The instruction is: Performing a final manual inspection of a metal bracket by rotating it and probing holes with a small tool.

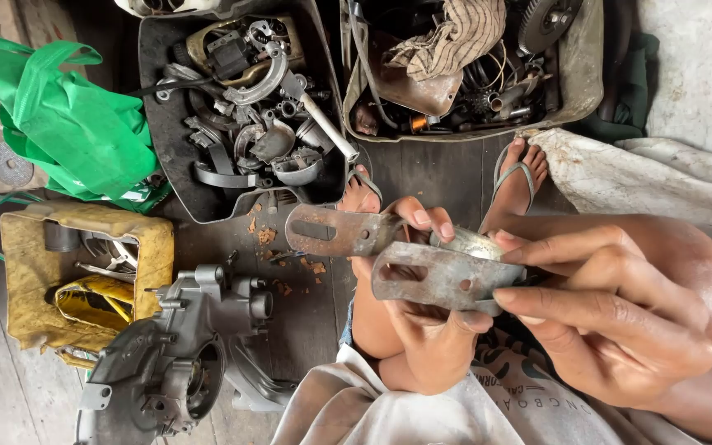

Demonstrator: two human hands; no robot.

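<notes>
Floor: dark, worn wooden boards with rust flakes scattered just left of the brackets; no surface in view, everything sits on the floor.
Left hand: below the brackets, fingers curled shut around the rusty bracket, thumb on its right end; the bracket juts left, a slot showing in it.
Right hand: right of the brackets, thumb and forefinger pinched closed on the right end of the grey bracket.
Grey bracket: flat metal plate with a slot, held level, just below the rusty bracket and overlapping it.
Black tray: above-left of the brackets, filled with grey metal parts and clamps.
Second tray: above-right of the brackets, holding gears, wires and a striped rag.
Green bag: far left of the black tray, touching it.
Yellow box: left of the brackets, torn, with cables inside.
Engine casing: grey, below-left of the brackets, beside the yellow box.
Feet: in sandals, just above the brackets, near the trays.
White cloth: right of the sandals, against a pale wall.
</notes>
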